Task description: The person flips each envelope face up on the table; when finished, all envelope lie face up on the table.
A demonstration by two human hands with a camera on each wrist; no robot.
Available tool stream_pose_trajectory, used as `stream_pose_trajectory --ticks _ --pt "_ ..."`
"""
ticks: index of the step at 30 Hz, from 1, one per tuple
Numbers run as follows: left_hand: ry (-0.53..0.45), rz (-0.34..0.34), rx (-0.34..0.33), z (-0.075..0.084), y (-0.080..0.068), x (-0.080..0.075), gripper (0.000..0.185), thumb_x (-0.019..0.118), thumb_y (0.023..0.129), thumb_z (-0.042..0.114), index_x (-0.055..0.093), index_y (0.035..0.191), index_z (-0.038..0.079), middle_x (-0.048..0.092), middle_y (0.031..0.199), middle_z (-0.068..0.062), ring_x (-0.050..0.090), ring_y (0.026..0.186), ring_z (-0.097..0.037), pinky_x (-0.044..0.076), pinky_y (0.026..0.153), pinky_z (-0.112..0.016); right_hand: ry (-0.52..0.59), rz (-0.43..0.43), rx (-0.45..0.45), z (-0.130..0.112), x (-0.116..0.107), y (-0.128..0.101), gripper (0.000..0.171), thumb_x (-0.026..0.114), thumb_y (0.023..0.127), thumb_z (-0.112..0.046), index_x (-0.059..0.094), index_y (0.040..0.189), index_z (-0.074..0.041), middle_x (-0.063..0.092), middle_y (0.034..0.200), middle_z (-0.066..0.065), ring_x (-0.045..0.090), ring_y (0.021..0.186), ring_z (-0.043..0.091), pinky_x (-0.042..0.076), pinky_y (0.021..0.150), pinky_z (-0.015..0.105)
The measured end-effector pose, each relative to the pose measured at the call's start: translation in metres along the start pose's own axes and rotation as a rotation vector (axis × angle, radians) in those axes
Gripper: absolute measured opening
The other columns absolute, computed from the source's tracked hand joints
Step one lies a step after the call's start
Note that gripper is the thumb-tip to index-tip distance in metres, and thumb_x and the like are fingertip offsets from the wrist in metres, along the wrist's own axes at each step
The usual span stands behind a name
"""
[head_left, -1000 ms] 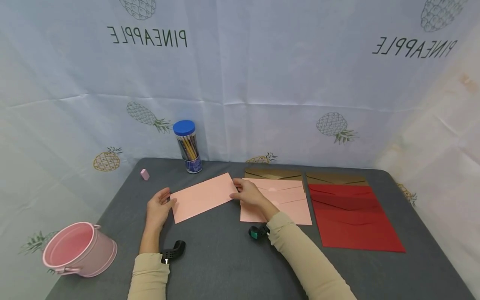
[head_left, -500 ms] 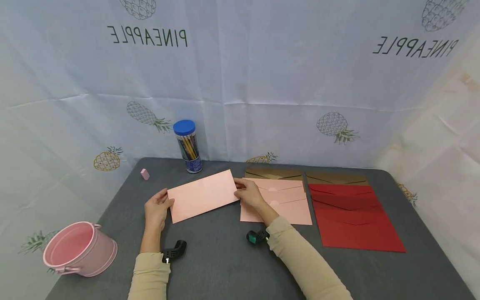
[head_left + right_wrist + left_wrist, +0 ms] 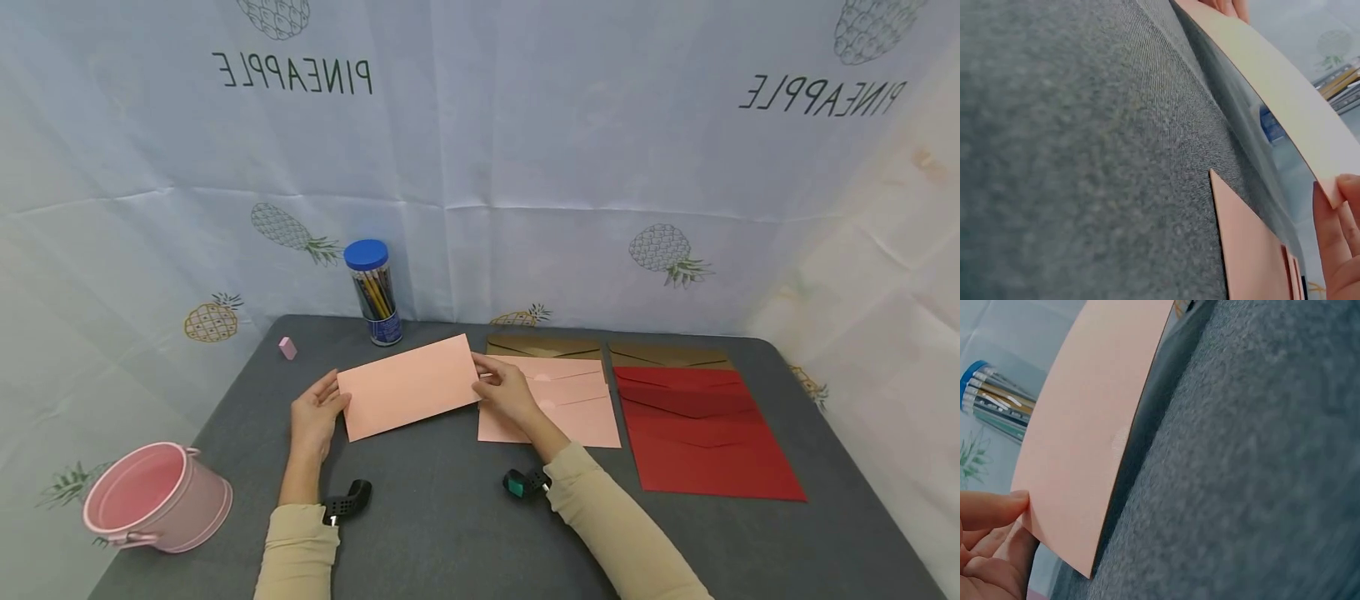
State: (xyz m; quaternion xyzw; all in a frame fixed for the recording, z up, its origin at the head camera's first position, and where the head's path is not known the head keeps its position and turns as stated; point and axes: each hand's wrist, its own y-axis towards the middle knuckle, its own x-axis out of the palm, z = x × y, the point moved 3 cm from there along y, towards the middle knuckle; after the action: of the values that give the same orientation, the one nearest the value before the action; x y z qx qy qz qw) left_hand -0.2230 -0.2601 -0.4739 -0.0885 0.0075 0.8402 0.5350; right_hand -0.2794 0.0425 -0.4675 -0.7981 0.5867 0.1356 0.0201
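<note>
Beige sleeves are seen at the near edge of the dark grey felt table point(image 3: 450, 533), with a small black wrist camera point(image 3: 347, 500) strapped by the left cuff and a greenish one point(image 3: 525, 483) by the right. Off to the near left a pink metal bucket point(image 3: 153, 497) is parked, well apart from everything else. Just past the cuffs, the pink envelope point(image 3: 408, 385) is held up between the two hands, a bit tilted, its lower edge lifted clear of the felt in both wrist views. Its left short edge is pinched by the left hand point(image 3: 317, 414), thumb on the front face and fingers point(image 3: 991, 509) curled behind it. The right short edge is gripped the same way by the right hand point(image 3: 510, 390), and in the right wrist view its fingertips point(image 3: 1341, 219) are closed right on the corner of the paper. So the envelope sits squarely between the hands, touched by both, gripped at each end. Under and just beyond the right hand a small stack of pink envelopes point(image 3: 577, 412) is laid flat on the table, and just beside that a stack of red envelopes point(image 3: 697, 433) is spread toward the right edge. Brown envelopes point(image 3: 667, 357) can be made out peeking from behind both stacks. Farther back on the left, a clear tube of pencils with a blue lid point(image 3: 372, 292) is stood upright near the backdrop, with a little pink eraser point(image 3: 287, 347) left of it. Behind it all a white cloth printed with pineapples point(image 3: 525, 150) is hung.
</note>
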Motion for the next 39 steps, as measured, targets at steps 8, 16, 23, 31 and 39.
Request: stream_pose_trajectory --ticks 8,16,23,31,39 --pt "0.058 -0.071 0.200 0.035 -0.020 0.025 0.064 0.053 0.095 0.004 0.019 0.149 0.003 0.018 0.156 -0.010 0.021 0.143 -0.023 0.028 0.112 -0.037 0.054 0.170 -0.056 -0.025 -0.015 -0.022 0.045 0.067 0.087 -0.005 0.059 0.130 -0.011 0.066 0.112 0.015 0.063 0.105 0.027 0.055 0.079 0.025" --pt "0.163 -0.233 0.566 0.098 -0.095 0.094 0.061 0.058 0.095 0.013 0.029 0.148 0.002 0.028 0.153 -0.018 0.035 0.136 -0.033 0.040 0.103 -0.043 -0.107 0.452 -0.413 -0.071 -0.018 -0.050 0.030 0.068 0.085 -0.002 0.068 0.115 -0.004 0.071 0.099 0.015 0.068 0.094 0.027 0.058 0.075 0.033" --pt "-0.051 -0.375 0.773 0.132 -0.140 0.133 0.062 0.053 0.096 0.006 0.023 0.151 0.009 0.027 0.154 -0.012 0.037 0.136 -0.030 0.045 0.097 -0.044 -0.334 0.521 -0.799 -0.101 -0.008 -0.069 0.025 0.063 0.088 0.001 0.066 0.113 0.003 0.068 0.098 0.015 0.067 0.086 0.025 0.057 0.072 0.026" --pt "-0.119 -0.197 0.851 0.131 -0.142 0.134 0.055 0.056 0.092 -0.002 0.037 0.144 0.001 0.065 0.083 -0.017 0.058 0.059 -0.012 0.047 0.050 -0.020 -0.361 0.286 -0.946 -0.101 -0.010 -0.080 0.029 0.057 0.095 -0.014 0.065 0.114 0.005 0.060 0.121 0.020 0.059 0.109 0.029 0.050 0.091 0.025" --pt "-0.171 -0.269 0.625 0.115 -0.116 0.129 0.048 0.048 0.093 -0.007 0.043 0.140 0.003 0.057 0.129 -0.022 0.062 0.071 -0.011 0.042 0.052 -0.016 -0.388 0.353 -0.737 -0.069 -0.049 -0.083 0.048 0.068 0.077 0.004 0.058 0.124 0.004 0.058 0.127 0.019 0.055 0.117 0.030 0.041 0.102 0.022"
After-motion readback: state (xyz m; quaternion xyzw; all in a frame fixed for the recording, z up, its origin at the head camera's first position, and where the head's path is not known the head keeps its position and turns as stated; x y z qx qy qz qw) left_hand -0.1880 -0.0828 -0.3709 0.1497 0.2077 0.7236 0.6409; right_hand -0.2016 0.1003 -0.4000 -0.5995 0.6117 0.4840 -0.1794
